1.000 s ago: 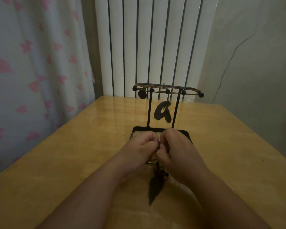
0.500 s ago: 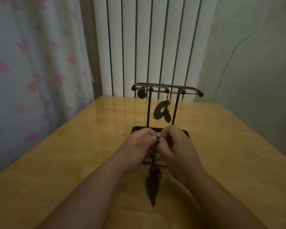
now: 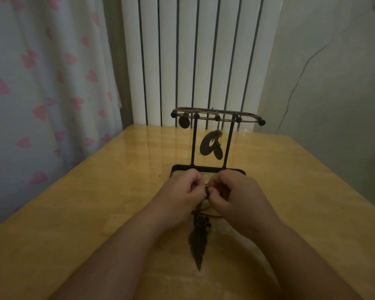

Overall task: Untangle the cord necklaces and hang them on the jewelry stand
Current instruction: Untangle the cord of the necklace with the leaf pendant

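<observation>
The surface fills most of my view. The stand sits on it dead ahead, its base just beyond my knuckles. A ring pendant and a small disc hang from its top rail.

My left hand and right hand are side by side in front of the base, knuckles nearly touching. Each has its fingers curled in, pinching the cord in the gap between them. I judge a knot sits there, but it is too small and dark to make out.

From that pinch the cord drops toward me to a feather pendant lying flat on the surface. Its long axis runs straight from the hands to my chest, tip nearest me.

The stand lies directly forward of both hands, neither clearly nearer, so I expect the lift to go up and away from me.
</observation>
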Demonstrator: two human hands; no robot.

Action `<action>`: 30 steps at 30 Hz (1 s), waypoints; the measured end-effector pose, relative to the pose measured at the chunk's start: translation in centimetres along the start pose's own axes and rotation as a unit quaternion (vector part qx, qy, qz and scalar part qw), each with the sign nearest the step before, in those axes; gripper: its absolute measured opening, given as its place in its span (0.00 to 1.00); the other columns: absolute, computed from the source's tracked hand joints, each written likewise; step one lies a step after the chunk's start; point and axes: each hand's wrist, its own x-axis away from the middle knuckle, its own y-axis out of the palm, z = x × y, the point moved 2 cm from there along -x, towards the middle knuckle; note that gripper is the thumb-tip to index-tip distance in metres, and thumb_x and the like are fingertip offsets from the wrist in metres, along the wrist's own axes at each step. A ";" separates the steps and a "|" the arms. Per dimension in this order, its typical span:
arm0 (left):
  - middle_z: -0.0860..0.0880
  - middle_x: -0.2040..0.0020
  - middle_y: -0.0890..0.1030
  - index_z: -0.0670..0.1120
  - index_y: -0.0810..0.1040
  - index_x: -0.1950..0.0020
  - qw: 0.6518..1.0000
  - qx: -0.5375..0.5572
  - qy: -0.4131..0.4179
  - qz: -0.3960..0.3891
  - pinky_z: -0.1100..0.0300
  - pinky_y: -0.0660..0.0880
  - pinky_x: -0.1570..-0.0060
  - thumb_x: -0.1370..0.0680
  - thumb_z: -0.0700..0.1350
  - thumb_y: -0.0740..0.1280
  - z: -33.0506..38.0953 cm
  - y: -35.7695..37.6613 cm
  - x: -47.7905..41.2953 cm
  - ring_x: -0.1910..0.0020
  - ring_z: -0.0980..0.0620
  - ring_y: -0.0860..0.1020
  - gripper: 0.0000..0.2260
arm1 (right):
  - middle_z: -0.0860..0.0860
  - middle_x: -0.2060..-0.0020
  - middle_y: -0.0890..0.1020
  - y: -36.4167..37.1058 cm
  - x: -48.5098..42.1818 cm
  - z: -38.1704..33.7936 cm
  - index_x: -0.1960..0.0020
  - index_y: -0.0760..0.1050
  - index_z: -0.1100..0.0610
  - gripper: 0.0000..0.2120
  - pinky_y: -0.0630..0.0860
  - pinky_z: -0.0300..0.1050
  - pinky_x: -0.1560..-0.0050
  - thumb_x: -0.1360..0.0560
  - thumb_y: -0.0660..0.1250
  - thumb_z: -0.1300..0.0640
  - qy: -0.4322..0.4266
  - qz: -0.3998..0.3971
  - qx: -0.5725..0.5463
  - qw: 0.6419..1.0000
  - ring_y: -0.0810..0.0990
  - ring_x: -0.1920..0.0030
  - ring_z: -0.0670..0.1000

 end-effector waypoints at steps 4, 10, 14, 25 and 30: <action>0.53 0.65 0.74 0.54 0.72 0.58 1.000 -0.026 0.003 0.000 0.65 0.65 0.69 0.20 0.45 0.62 0.1 0.0 0.0 0.69 0.60 0.69 0.08 | 0.41 0.61 0.74 -0.2 -0.3 -0.2 0.54 0.75 0.46 0.00 0.72 0.35 0.61 0.24 0.66 0.51 -0.015 -0.026 0.042 0.999 0.73 0.60 0.42; 0.52 0.64 0.74 0.54 0.72 0.59 1.000 -0.022 0.000 -0.002 0.64 0.66 0.69 0.20 0.45 0.62 0.2 0.1 0.0 0.68 0.59 0.69 0.08 | 0.44 0.60 0.73 0.1 -0.6 -0.5 0.54 0.72 0.49 0.03 0.77 0.42 0.56 0.23 0.63 0.51 -0.006 -0.036 0.093 0.995 0.73 0.60 0.45; 0.54 0.66 0.73 0.53 0.72 0.60 1.000 0.008 -0.007 -0.006 0.69 0.66 0.72 0.20 0.44 0.61 0.1 0.1 -0.1 0.70 0.62 0.69 0.09 | 0.45 0.60 0.72 0.0 -0.4 -0.6 0.55 0.70 0.50 0.04 0.75 0.41 0.57 0.23 0.62 0.51 -0.014 -0.022 0.071 0.997 0.72 0.60 0.45; 0.55 0.72 0.71 0.53 0.76 0.62 0.977 0.192 -0.097 0.005 0.56 0.67 0.65 0.20 0.42 0.59 -0.2 -0.6 0.0 0.69 0.53 0.68 0.13 | 0.48 0.65 0.74 -0.2 -0.1 0.4 0.58 0.70 0.50 0.07 0.72 0.37 0.67 0.24 0.61 0.59 0.056 0.109 -0.197 0.973 0.72 0.67 0.40; 0.54 0.70 0.74 0.49 0.78 0.59 0.979 0.187 -0.068 0.033 0.61 0.70 0.66 0.20 0.42 0.62 0.4 -0.8 0.1 0.68 0.55 0.71 0.09 | 0.45 0.66 0.74 0.7 -0.1 0.7 0.59 0.71 0.47 0.07 0.69 0.36 0.68 0.24 0.63 0.57 0.052 0.053 -0.142 0.987 0.70 0.68 0.41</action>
